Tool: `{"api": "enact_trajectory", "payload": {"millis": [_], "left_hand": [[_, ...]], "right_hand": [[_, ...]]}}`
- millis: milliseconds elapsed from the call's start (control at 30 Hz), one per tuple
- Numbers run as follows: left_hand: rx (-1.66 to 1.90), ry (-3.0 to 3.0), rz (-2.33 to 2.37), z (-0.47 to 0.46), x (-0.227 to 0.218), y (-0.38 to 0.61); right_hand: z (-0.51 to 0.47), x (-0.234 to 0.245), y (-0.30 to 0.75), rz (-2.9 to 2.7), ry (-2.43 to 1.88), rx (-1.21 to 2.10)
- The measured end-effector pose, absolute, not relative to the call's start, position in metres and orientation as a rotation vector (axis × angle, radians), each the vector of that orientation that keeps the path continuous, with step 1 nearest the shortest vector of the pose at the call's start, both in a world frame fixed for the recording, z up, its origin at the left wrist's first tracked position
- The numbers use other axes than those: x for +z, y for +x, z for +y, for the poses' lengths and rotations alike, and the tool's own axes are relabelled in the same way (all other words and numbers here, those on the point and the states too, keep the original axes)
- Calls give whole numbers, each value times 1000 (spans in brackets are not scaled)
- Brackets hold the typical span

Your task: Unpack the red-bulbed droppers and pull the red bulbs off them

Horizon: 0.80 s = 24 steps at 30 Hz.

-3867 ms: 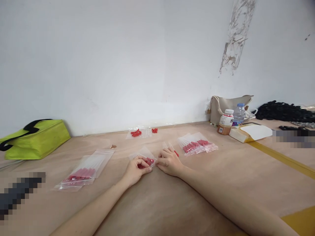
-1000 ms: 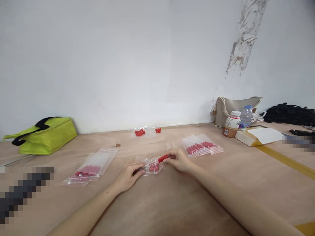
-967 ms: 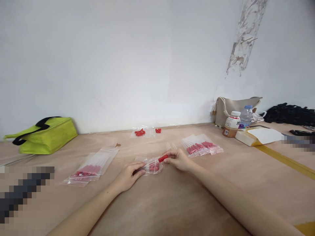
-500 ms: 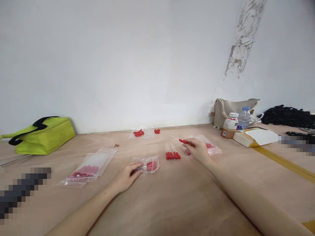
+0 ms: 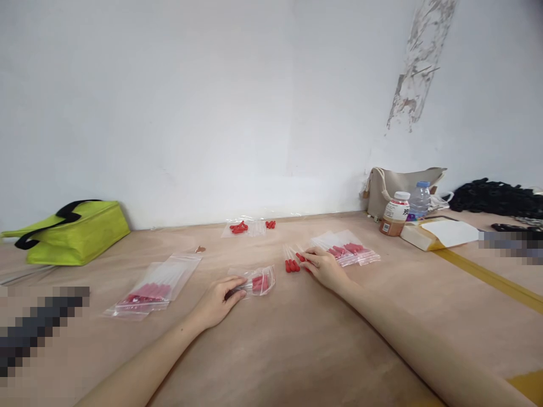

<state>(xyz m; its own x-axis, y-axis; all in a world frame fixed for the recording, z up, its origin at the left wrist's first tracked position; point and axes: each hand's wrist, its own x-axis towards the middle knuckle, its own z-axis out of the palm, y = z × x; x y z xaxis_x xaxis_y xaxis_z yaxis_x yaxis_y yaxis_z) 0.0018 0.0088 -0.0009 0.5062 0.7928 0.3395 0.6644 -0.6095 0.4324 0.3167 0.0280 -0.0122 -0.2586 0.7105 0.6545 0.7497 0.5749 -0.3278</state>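
My left hand [image 5: 224, 299] is closed on the left end of a clear zip bag [image 5: 268, 272] lying on the table. Inside it are several droppers with red bulbs [image 5: 259, 282]. My right hand [image 5: 324, 268] pinches a red-bulbed dropper [image 5: 300, 257], low over the table. Just left of its fingertips, a row of loose droppers [image 5: 292, 265] lies with the bulbs toward me and the thin clear stems pointing away. Part of the row is hidden by my right hand. Beyond that hand are filled zip bags [image 5: 354, 249] of the same droppers.
More filled bags [image 5: 156, 285] lie at left. Near the wall are red bulbs [image 5: 238, 227] on a plastic bag and a small red pile [image 5: 270, 224]. A lime-green bag [image 5: 80, 234] stands left; a drink bottle [image 5: 395, 215], water bottle [image 5: 419, 200] and beige bag [image 5: 377, 192] stand right.
My right hand has come down and left with its dropper, from above the filled bags to the right end of the loose row. My left hand stays on the zip bag.
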Motion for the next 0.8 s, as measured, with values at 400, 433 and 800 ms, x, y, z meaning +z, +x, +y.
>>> {"api": "enact_trajectory", "payload": {"millis": [400,433,800], "left_hand": [[736,2473,1247,8,1,3],[733,2465,1248,7,1,3],[655,2468,1214,-3,5,8]], "right_hand": [[16,-7,312,-1879,-1174,-35],[14,-6,309,-1856,-1177,-32],[-1,11,239,-2130,-989,385]]}}
